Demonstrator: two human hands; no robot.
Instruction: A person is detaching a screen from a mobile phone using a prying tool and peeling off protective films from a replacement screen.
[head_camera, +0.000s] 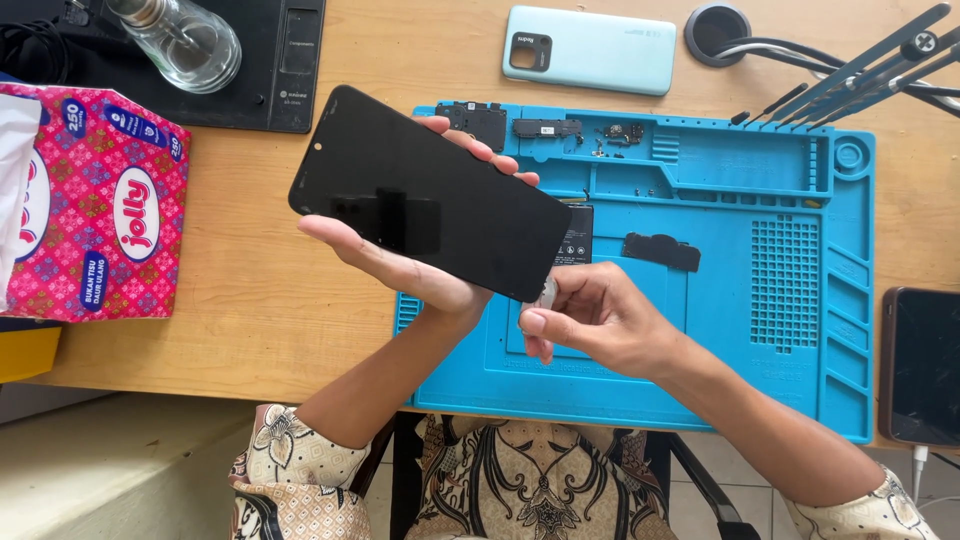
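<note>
Left hand (400, 262) cradles a black phone (430, 193) above the blue mat (760, 330), fingers curled round its edges; right hand (590, 318) pinches a small pale piece (546, 292) at the phone's lower corner; apparently working that edge, needing steady support; loose parts (545, 128) lie on the mat.

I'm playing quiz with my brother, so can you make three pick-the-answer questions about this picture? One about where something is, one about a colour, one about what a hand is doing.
1. Where does the pale green phone back cover lie?
A. on the wooden desk above the mat
B. inside the tissue box
C. in the left hand

2. What colour is the work mat?
A. red
B. blue
C. yellow

3. How is the black phone held?
A. lying flat on the mat
B. lifted in the left hand, screen up
C. standing in the glass bottle

Answers: 1 A, it rests on bare wood beyond the mat's top edge. 2 B, the mat is bright blue. 3 B, the left palm cradles it while the right hand pinches at its lower corner.
</note>
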